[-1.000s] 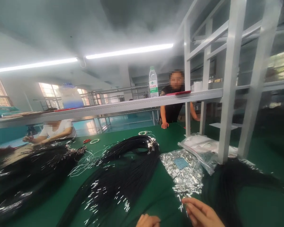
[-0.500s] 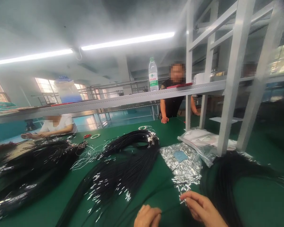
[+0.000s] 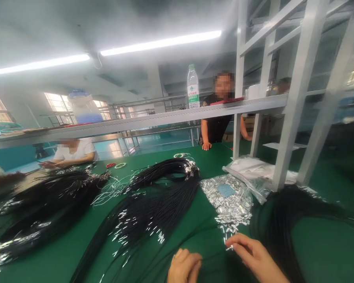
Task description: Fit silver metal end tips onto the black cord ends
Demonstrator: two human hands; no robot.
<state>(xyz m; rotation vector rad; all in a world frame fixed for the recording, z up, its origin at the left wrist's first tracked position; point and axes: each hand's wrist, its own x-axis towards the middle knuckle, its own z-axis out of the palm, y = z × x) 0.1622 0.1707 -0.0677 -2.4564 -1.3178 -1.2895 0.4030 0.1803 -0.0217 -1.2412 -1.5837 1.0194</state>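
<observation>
My right hand (image 3: 252, 257) is at the bottom edge of the green table (image 3: 61, 259), its fingertips pinched on a small silver metal clip (image 3: 229, 247) just below a pile of silver clips (image 3: 230, 204). My left hand (image 3: 183, 267) is curled closed beside it, and a thin black cord (image 3: 212, 228) runs close past it; I cannot see whether it grips the cord. A big bundle of black cords with silver ends (image 3: 153, 208) lies ahead of my left hand. Another black cord bundle (image 3: 286, 220) lies right of my right hand.
A third cord bundle (image 3: 47, 204) lies at the left. A clear plastic bag (image 3: 253, 173) rests by white shelf posts (image 3: 292, 102). A water bottle (image 3: 192, 87) stands on the shelf (image 3: 153, 120). One person (image 3: 72, 151) sits far left, another (image 3: 216, 125) leans on the far edge.
Both my hands have come further up into view. My right fingertips have closed on a silver clip at the pile's near edge. The view has tilted down slightly.
</observation>
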